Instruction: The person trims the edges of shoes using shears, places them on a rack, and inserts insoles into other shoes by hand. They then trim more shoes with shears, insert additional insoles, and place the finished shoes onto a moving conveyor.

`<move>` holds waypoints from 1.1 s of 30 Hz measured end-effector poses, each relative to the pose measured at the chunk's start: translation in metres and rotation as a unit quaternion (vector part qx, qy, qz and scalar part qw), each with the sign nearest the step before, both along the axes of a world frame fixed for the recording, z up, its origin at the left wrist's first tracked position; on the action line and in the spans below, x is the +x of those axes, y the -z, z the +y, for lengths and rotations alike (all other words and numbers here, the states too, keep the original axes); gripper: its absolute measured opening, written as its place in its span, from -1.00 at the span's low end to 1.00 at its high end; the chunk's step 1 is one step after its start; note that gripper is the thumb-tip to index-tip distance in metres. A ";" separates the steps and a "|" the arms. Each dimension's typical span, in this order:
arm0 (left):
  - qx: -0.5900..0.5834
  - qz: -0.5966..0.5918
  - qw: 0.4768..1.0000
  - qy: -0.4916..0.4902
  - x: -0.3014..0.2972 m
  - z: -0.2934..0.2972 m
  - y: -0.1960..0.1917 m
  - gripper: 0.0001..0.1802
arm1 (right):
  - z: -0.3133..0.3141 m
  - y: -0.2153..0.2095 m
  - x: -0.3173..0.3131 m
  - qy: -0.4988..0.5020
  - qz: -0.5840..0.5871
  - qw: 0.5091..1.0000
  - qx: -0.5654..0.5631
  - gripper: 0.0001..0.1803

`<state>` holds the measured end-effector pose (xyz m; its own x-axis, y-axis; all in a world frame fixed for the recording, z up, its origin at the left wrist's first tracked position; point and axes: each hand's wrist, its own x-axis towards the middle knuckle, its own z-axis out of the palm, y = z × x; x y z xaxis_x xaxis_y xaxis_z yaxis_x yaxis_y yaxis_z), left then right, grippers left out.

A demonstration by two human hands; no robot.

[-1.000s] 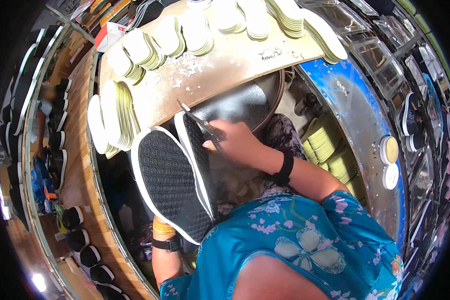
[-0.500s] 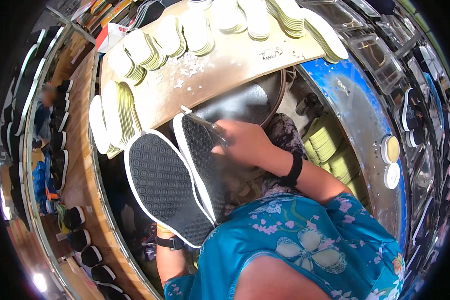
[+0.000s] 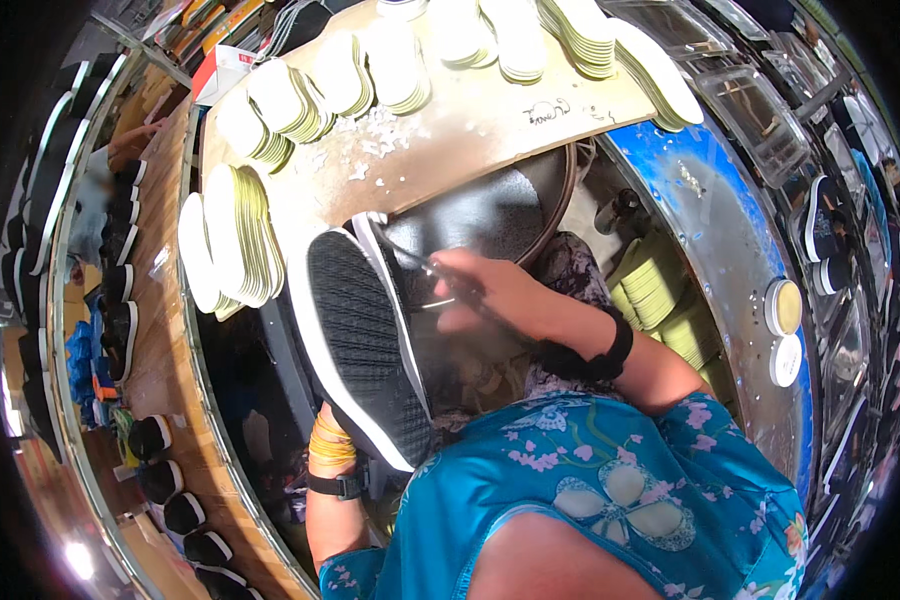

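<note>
A pair of dark shoes [image 3: 355,320] with white sole edges is held upright in front of me, the textured sole of the nearer one facing up. My left hand [image 3: 330,418] grips them from below; its fingers are hidden behind the shoes, and yellow bands circle its wrist. To the right of the shoes, my right hand [image 3: 485,290] is closed on slim metal scissors [image 3: 410,250], blurred by motion. Their blades look spread apart, one reaching toward the white edge of the farther shoe near its toe.
A board [image 3: 410,165] ahead carries several stacks of pale insoles [image 3: 245,235] and white scraps [image 3: 380,140]. Beneath its edge sits a dark round basin [image 3: 500,205]. A blue metal bench [image 3: 705,215] with two round tins [image 3: 783,307] is at right; shoes [image 3: 162,480] line the left shelf.
The shoes have turned and shifted right, so the nearer sole is seen more obliquely. My right hand has moved slightly right and lower, and the scissors' blades now appear apart.
</note>
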<state>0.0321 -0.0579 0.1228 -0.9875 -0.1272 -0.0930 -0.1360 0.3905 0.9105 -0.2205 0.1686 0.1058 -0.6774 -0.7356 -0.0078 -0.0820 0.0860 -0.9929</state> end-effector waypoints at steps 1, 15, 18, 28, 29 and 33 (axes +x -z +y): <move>-0.008 -0.002 1.000 0.008 0.004 -0.004 0.004 -0.71 | 0.004 -0.008 0.001 0.006 -0.001 1.000 0.001 -0.37; -0.134 -0.035 0.990 -0.034 -0.089 0.007 0.007 -0.76 | 0.022 0.035 -0.031 0.042 -0.267 0.962 -0.050 -0.71; -0.164 -0.056 0.981 -0.088 -0.081 0.001 0.015 -0.78 | 0.065 0.012 -0.054 0.076 -0.199 0.972 0.096 -0.56; -0.261 -0.087 0.939 -0.208 -0.109 -0.001 0.034 -0.82 | 0.054 0.056 -0.035 -0.099 -0.519 0.849 -0.007 -0.52; -0.268 -0.088 0.936 -0.211 -0.110 -0.005 0.037 -0.83 | 0.058 0.058 -0.034 -0.094 -0.517 0.851 -0.007 -0.52; -0.293 -0.064 0.936 -0.185 -0.107 -0.014 0.053 -0.84 | 0.082 0.045 -0.030 -0.012 -0.388 0.920 0.061 -0.59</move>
<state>-0.0744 -0.0717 0.0697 -0.8510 -0.5249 -0.0145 -0.4542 0.7220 0.5219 -0.2509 0.2507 0.0606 -0.4164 -0.7119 -0.5655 0.6437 0.2084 -0.7364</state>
